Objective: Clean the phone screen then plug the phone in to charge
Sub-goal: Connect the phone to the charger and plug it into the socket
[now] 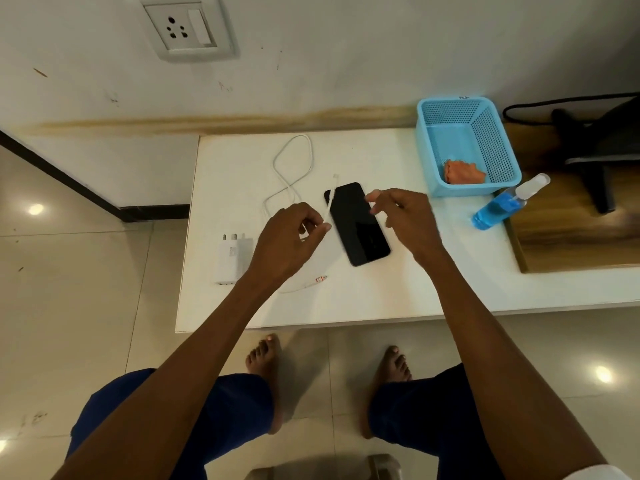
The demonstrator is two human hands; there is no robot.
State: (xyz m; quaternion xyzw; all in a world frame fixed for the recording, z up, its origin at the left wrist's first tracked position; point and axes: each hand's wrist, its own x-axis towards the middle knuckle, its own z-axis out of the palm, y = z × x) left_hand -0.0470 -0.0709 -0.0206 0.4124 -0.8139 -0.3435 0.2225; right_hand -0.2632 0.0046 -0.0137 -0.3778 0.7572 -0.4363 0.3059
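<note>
White cable (292,164) is what the left hand (291,240) has hold of: its fingers are curled and pinch the cord a little below the small plug end (334,176), which sticks up and away over the top left corner of the phone (358,225). The right hand (401,216) hovers just above the phone's right edge with fingers loosely bent and nothing in them; whether any fingertip touches the glass I cannot tell. The phone lies face up and dark on the white surface (381,292), tilted, between the two hands. The step in hand looks like getting the plug into the phone, and to do it well the right hand should steady or lift the phone so its port faces the plug, while the left slides its pinch closer to the plug for control, lines it up straight and pushes without bending the cord. The cable's other end, with an orange mark (320,279), lies loose near the front, not joined to the white charger (232,261) lying just left of the left wrist; that join, and the wall socket (185,27) up on the wall, are likely needed afterwards. Further right, a blue mesh basket (498,140) stands at the back of the surface holding only a crumpled orange cloth (464,172) in its near corner. Just beside the basket a clear spray bottle (502,206) lies tipped over, with blue liquid filling its lower part.
</note>
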